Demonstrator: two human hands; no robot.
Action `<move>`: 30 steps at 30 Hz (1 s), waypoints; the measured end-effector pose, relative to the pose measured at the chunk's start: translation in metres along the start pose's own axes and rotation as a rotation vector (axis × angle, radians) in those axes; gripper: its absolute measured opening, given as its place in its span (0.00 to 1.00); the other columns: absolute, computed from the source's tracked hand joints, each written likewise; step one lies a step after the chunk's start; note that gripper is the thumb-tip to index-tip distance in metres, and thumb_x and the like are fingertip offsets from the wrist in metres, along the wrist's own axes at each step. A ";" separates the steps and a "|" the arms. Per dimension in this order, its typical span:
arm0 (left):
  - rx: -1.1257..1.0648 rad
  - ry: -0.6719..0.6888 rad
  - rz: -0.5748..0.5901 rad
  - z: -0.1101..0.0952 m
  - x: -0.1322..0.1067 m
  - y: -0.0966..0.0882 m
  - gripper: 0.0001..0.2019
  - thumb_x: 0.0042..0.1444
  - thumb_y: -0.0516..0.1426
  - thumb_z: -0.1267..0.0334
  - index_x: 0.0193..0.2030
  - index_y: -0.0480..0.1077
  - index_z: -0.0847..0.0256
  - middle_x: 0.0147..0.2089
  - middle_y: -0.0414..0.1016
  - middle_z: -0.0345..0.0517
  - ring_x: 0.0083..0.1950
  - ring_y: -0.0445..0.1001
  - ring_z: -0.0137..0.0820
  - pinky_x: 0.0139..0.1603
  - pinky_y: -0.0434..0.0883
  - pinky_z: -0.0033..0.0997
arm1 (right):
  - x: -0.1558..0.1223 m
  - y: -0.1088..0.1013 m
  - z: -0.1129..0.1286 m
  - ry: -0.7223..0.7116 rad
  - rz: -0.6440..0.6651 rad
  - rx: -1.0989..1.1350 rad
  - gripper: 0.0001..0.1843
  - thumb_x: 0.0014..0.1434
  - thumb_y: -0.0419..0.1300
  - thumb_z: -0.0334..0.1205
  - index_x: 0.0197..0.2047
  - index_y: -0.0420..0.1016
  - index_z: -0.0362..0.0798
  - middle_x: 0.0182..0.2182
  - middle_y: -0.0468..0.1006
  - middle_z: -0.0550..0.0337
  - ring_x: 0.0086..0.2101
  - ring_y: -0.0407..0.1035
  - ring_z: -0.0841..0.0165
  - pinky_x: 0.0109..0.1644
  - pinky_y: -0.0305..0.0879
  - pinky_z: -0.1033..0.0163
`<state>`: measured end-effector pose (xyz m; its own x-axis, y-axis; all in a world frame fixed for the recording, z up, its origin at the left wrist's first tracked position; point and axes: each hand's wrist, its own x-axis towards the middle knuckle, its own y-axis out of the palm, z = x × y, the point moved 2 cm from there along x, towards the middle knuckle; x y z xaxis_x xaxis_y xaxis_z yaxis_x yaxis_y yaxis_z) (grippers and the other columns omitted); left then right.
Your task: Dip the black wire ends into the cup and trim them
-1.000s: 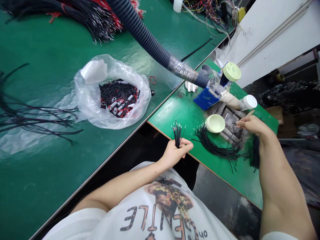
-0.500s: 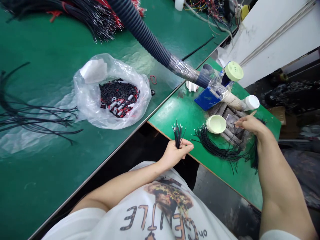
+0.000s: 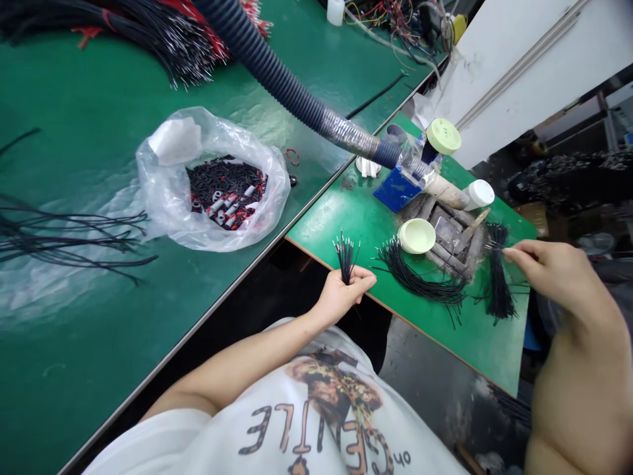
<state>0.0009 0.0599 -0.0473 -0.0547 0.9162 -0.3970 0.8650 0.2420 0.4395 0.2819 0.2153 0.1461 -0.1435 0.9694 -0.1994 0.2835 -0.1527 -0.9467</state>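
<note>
My left hand [image 3: 341, 295] is closed round a small bundle of short black wires [image 3: 344, 256] that stand upright with bare tips, at the near edge of the small green table [image 3: 346, 218]. My right hand [image 3: 554, 270] pinches the end of a thin wire just above a bunch of black wires [image 3: 497, 284] lying on the right of that table. A fan of black wires [image 3: 420, 284] lies between my hands, beside a pale round lid [image 3: 417, 235] and a metal fixture [image 3: 452, 234].
A corrugated dark hose [image 3: 277, 66] crosses the big green bench [image 3: 99, 343] to a blue block [image 3: 395, 188]. A clear bag of small black and red sleeves [image 3: 217, 191] sits left. Long black wires [image 3: 64, 231] lie far left, wire bundles [image 3: 148, 26] at the back.
My right hand has pulled back from the metal fixture to the right, with a thin wire in its fingertips. The bunch of wires under it now shows. My left hand has held still.
</note>
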 end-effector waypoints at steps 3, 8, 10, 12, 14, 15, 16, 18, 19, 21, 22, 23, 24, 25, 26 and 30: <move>-0.028 0.005 0.009 -0.001 0.000 0.000 0.17 0.46 0.67 0.52 0.32 0.75 0.65 0.13 0.60 0.31 0.16 0.53 0.18 0.20 0.50 0.22 | -0.028 0.003 0.034 -0.034 -0.140 -0.077 0.16 0.62 0.52 0.50 0.31 0.74 0.50 0.24 0.76 0.53 0.25 0.66 0.62 0.30 0.50 0.61; -0.042 -0.027 0.015 -0.002 -0.005 -0.004 0.18 0.44 0.68 0.51 0.32 0.75 0.65 0.14 0.61 0.32 0.16 0.53 0.18 0.20 0.48 0.22 | -0.038 0.043 0.122 -0.182 -0.179 0.037 0.20 0.67 0.47 0.48 0.30 0.71 0.48 0.27 0.78 0.53 0.28 0.69 0.64 0.30 0.49 0.62; -0.039 -0.037 0.024 -0.001 -0.009 -0.006 0.19 0.44 0.68 0.51 0.32 0.75 0.66 0.14 0.61 0.32 0.16 0.54 0.18 0.20 0.48 0.23 | -0.036 0.059 0.151 -0.232 -0.216 0.061 0.22 0.69 0.44 0.48 0.30 0.71 0.48 0.28 0.78 0.53 0.28 0.69 0.64 0.30 0.49 0.62; -0.040 -0.045 0.034 -0.001 -0.012 -0.009 0.18 0.44 0.68 0.51 0.32 0.75 0.66 0.14 0.61 0.32 0.17 0.54 0.18 0.20 0.48 0.23 | -0.036 0.069 0.169 -0.290 -0.266 0.074 0.24 0.70 0.40 0.48 0.33 0.73 0.50 0.31 0.79 0.53 0.32 0.70 0.62 0.32 0.53 0.61; -0.045 -0.057 0.053 -0.001 -0.015 -0.010 0.18 0.45 0.68 0.51 0.33 0.76 0.66 0.14 0.61 0.32 0.16 0.54 0.18 0.20 0.48 0.23 | -0.037 0.074 0.174 -0.341 -0.299 0.084 0.25 0.70 0.39 0.50 0.39 0.75 0.51 0.36 0.80 0.52 0.37 0.71 0.59 0.38 0.57 0.60; -0.045 -0.065 0.069 -0.001 -0.017 -0.010 0.18 0.45 0.67 0.51 0.34 0.76 0.66 0.14 0.62 0.33 0.16 0.54 0.18 0.20 0.47 0.23 | -0.039 0.075 0.172 -0.353 -0.310 0.087 0.24 0.70 0.40 0.50 0.42 0.75 0.51 0.38 0.80 0.51 0.40 0.70 0.58 0.41 0.58 0.59; -0.045 -0.074 0.088 -0.001 -0.018 -0.010 0.18 0.46 0.67 0.51 0.35 0.77 0.66 0.15 0.62 0.33 0.16 0.54 0.18 0.20 0.47 0.23 | -0.040 0.076 0.166 -0.346 -0.331 0.090 0.23 0.70 0.42 0.50 0.44 0.75 0.50 0.40 0.80 0.50 0.41 0.70 0.57 0.44 0.58 0.57; -0.046 -0.095 0.130 -0.001 -0.019 -0.007 0.19 0.48 0.66 0.51 0.37 0.77 0.66 0.15 0.63 0.34 0.16 0.53 0.18 0.20 0.46 0.23 | -0.040 0.076 0.146 -0.306 -0.391 0.104 0.20 0.69 0.45 0.46 0.46 0.76 0.48 0.41 0.80 0.49 0.42 0.69 0.57 0.46 0.57 0.56; -0.048 -0.105 0.149 -0.001 -0.020 -0.006 0.19 0.48 0.66 0.51 0.38 0.77 0.67 0.15 0.64 0.34 0.16 0.53 0.18 0.20 0.46 0.23 | -0.038 0.078 0.134 -0.283 -0.417 0.111 0.18 0.68 0.47 0.43 0.45 0.76 0.47 0.41 0.80 0.49 0.42 0.69 0.57 0.46 0.57 0.56; -0.061 -0.123 0.179 -0.001 -0.020 -0.003 0.19 0.49 0.66 0.51 0.38 0.77 0.67 0.15 0.64 0.34 0.16 0.52 0.18 0.19 0.45 0.24 | -0.031 0.084 0.109 -0.261 -0.420 0.102 0.16 0.64 0.49 0.36 0.45 0.77 0.46 0.42 0.80 0.50 0.42 0.68 0.58 0.45 0.57 0.56; -0.069 -0.127 0.189 -0.001 -0.020 -0.001 0.19 0.49 0.66 0.51 0.38 0.77 0.67 0.15 0.64 0.34 0.16 0.52 0.18 0.19 0.44 0.24 | -0.027 0.089 0.098 -0.265 -0.398 0.082 0.16 0.62 0.50 0.33 0.46 0.77 0.46 0.43 0.80 0.50 0.43 0.67 0.58 0.45 0.56 0.57; -0.079 -0.130 0.199 0.000 -0.019 0.000 0.18 0.49 0.65 0.51 0.38 0.77 0.67 0.15 0.63 0.34 0.16 0.51 0.17 0.19 0.44 0.24 | -0.024 0.095 0.089 -0.279 -0.372 0.056 0.17 0.60 0.50 0.31 0.46 0.78 0.46 0.44 0.79 0.50 0.43 0.66 0.58 0.44 0.56 0.57; -0.087 -0.132 0.208 0.001 -0.019 0.000 0.18 0.50 0.65 0.52 0.38 0.77 0.67 0.15 0.63 0.34 0.16 0.51 0.17 0.19 0.44 0.24 | -0.021 0.100 0.082 -0.293 -0.350 0.026 0.18 0.58 0.50 0.29 0.46 0.78 0.46 0.46 0.79 0.50 0.44 0.66 0.58 0.44 0.56 0.57; -0.094 -0.132 0.215 0.001 -0.019 0.000 0.18 0.50 0.65 0.52 0.39 0.77 0.66 0.16 0.63 0.34 0.16 0.51 0.17 0.19 0.43 0.24 | -0.021 0.105 0.076 -0.302 -0.336 -0.002 0.18 0.58 0.51 0.29 0.45 0.79 0.46 0.47 0.79 0.50 0.44 0.65 0.58 0.44 0.56 0.57; -0.099 -0.132 0.219 0.002 -0.019 0.000 0.17 0.51 0.65 0.52 0.39 0.77 0.66 0.16 0.63 0.34 0.16 0.51 0.17 0.19 0.43 0.24 | -0.023 0.109 0.072 -0.306 -0.328 -0.027 0.17 0.58 0.51 0.29 0.43 0.79 0.47 0.47 0.78 0.51 0.45 0.65 0.58 0.43 0.55 0.57; -0.110 -0.139 0.221 0.001 -0.021 -0.004 0.17 0.51 0.65 0.52 0.39 0.77 0.67 0.16 0.63 0.34 0.16 0.50 0.17 0.19 0.42 0.24 | -0.043 0.119 0.065 -0.339 -0.268 -0.061 0.14 0.59 0.52 0.29 0.34 0.79 0.48 0.42 0.80 0.54 0.43 0.65 0.59 0.44 0.54 0.56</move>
<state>-0.0007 0.0392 -0.0413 0.2050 0.8997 -0.3854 0.7885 0.0815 0.6096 0.2599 0.1435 0.0260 -0.5198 0.8538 -0.0302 0.2477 0.1168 -0.9618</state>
